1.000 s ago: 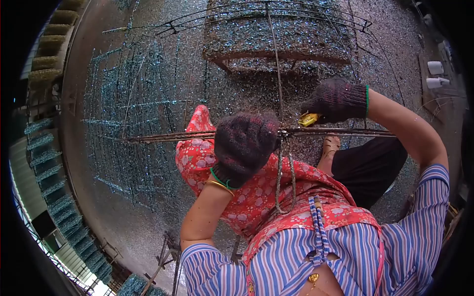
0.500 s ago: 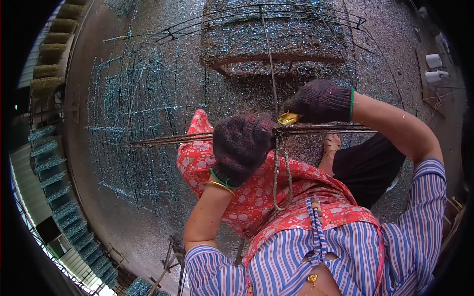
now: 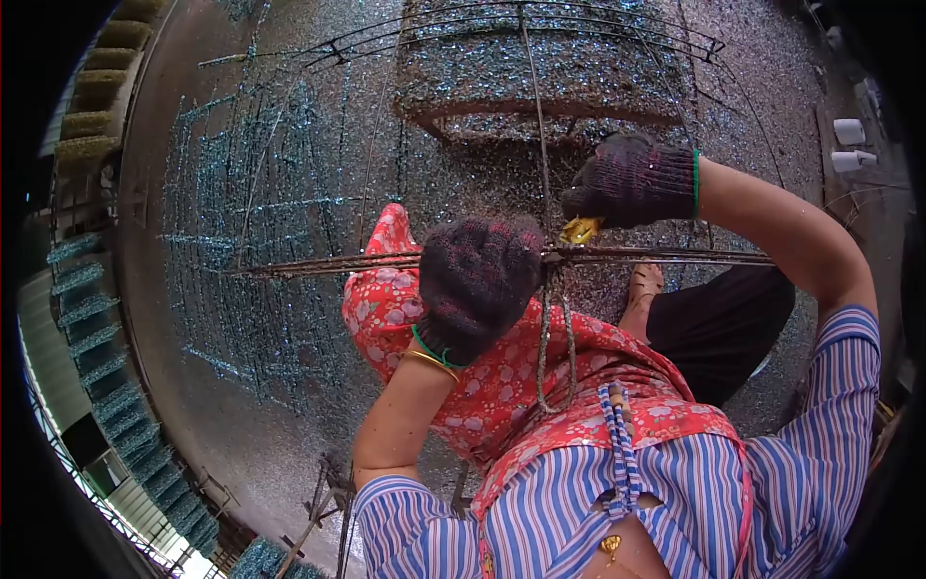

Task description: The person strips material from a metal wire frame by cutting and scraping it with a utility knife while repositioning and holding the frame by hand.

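Note:
Dark gloves with green cuffs cover both hands. My left hand is wrapped round a bundle of thin dark rods that runs sideways across the view. Just right of it the rods meet at a joint, and an upright rod rises from there. My right hand is closed on a yellow object, whose tip is near the joint; the rest is hidden in the glove. A looped cord hangs below the joint over the red floral apron.
A bench strewn with shiny bits stands ahead. Bluish glittering frames lie on the left. White containers are at the far right. A sandalled foot shows beneath the rods. Tinsel-like rows line the left edge.
My right hand with the yellow object moved left to the joint, then slightly up and away from the rods. My left hand has kept its grip on the bundle.

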